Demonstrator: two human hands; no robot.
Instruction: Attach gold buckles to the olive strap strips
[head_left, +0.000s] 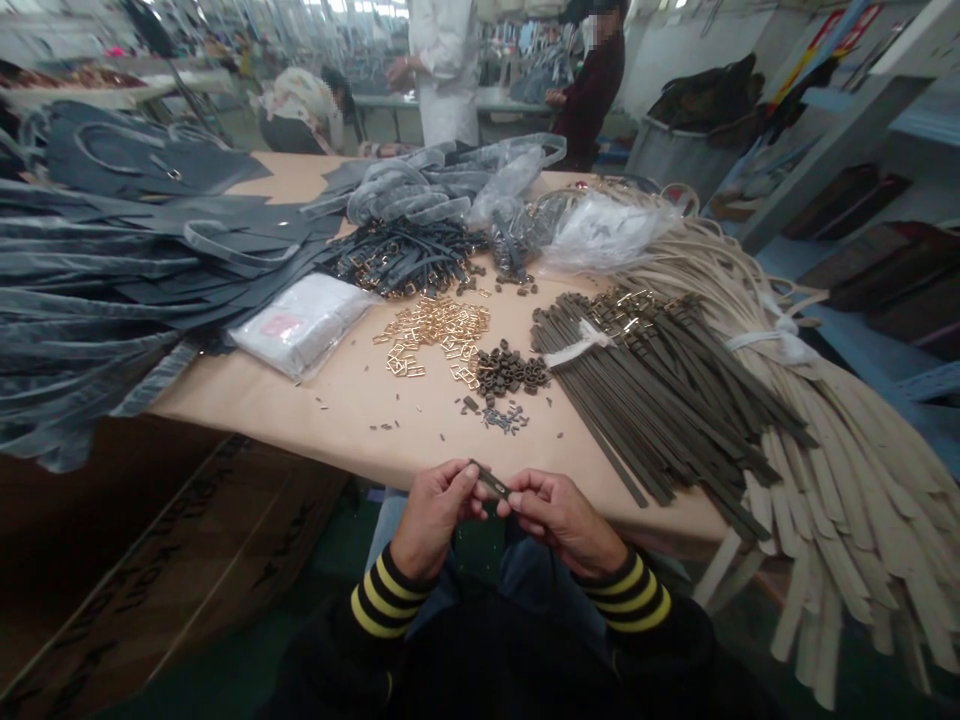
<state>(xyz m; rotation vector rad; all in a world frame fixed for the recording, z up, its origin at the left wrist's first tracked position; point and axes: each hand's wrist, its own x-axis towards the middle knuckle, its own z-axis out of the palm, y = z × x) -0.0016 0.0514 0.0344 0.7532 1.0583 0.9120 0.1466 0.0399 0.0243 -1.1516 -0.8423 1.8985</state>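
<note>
Between my two hands, just past the table's front edge, is a short length of dark olive strap (491, 482) with a small pale slot in it. My left hand (439, 510) pinches one end between thumb and fingers. My right hand (559, 515) pinches the other end, its fingers curled. Beyond them on the table lie small dark pins (505, 419), a heap of dark strap loops (514, 368) and a pile of gold buckle frames (439, 325). A tied bundle of dark olive straps (637, 390) lies to the right, some with gold buckles.
Blue-grey bag pieces (150, 250) are stacked at left beside a plastic-wrapped white packet (300, 322). Dark buckled straps (416, 250) lie farther back. Long beige straps (825, 480) hang over the table's right edge. A cardboard box (172, 560) stands below left. Several people are beyond the table.
</note>
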